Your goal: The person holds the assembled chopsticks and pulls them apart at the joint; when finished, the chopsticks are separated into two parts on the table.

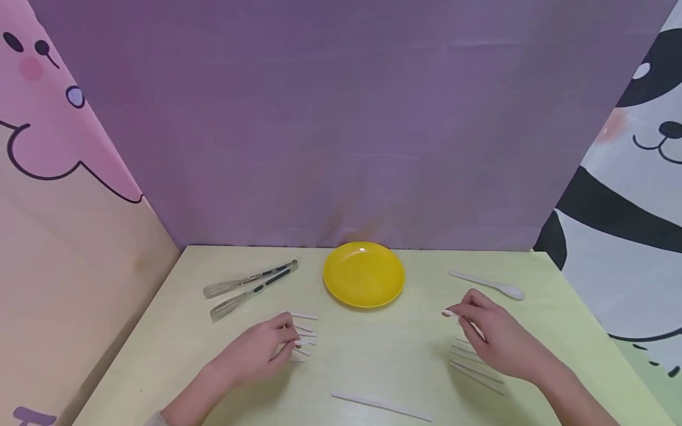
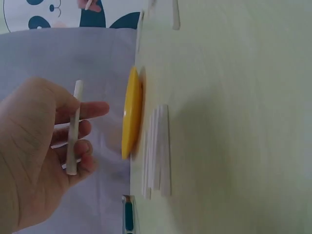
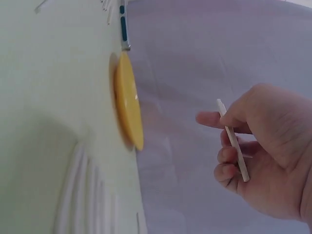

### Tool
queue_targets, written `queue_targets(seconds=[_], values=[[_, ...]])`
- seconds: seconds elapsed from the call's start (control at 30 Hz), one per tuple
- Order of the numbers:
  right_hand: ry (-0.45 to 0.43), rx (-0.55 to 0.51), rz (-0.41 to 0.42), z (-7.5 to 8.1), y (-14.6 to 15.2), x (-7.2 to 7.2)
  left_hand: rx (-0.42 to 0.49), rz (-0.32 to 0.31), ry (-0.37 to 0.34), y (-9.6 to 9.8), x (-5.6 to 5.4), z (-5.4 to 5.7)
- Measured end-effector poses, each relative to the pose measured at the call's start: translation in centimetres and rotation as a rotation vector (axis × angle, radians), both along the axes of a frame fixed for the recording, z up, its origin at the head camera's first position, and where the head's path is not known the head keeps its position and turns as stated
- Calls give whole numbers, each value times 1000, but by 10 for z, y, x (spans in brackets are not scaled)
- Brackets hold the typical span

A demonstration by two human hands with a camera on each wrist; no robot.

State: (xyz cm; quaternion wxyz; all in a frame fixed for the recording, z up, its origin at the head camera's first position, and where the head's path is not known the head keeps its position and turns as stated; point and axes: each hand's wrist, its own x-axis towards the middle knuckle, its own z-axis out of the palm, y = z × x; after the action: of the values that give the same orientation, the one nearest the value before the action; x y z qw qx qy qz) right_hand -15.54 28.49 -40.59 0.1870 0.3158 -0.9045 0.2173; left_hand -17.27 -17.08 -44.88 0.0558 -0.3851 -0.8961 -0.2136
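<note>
My left hand (image 1: pixel 256 355) is over the left part of the table and pinches a thin pale stick (image 2: pixel 72 146) between thumb and fingers. A row of several similar sticks (image 1: pixel 305 317) lies below it, partly hidden by the hand. On the other side, my right hand (image 1: pixel 495 342) grips another thin pale stick (image 3: pixel 237 151), raised above the table. Under that hand several more sticks (image 1: pixel 476 377) lie side by side. One single stick (image 1: pixel 381 407) lies apart near the front of the table, between the hands and touched by neither.
At the back middle of the table (image 1: pixel 383 355) stands a yellow plate (image 1: pixel 364 275). Metal tongs (image 1: pixel 253 289) with dark grips lie spread at the back left. A white spoon (image 1: pixel 487 284) lies at the back right. A purple backdrop (image 1: pixel 341 118) rises behind the table.
</note>
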Motion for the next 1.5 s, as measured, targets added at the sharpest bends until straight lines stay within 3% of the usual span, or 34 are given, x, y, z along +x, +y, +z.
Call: queue_targets(seconds=[0.13,0.37,0.73,1.07,1.3,1.5], values=[[25,10,-25,-11,16,4,-14,-34,-30,-10,3,-4],[-34,12,-66,-28,33,16,0,-111,-87,-18,3,-10],[-191,3,-22,-54,45,28,6,-187,-18,-18,2,-24],[-398,59,11,-70,39,30,-47,-92,-18,-16,2,-37],[-297,112,-20,-71,38,27,-49,-7,30,-13,-3,-44],[-229,118,-34,-72,35,24,-43,11,62,-11,-8,-49]])
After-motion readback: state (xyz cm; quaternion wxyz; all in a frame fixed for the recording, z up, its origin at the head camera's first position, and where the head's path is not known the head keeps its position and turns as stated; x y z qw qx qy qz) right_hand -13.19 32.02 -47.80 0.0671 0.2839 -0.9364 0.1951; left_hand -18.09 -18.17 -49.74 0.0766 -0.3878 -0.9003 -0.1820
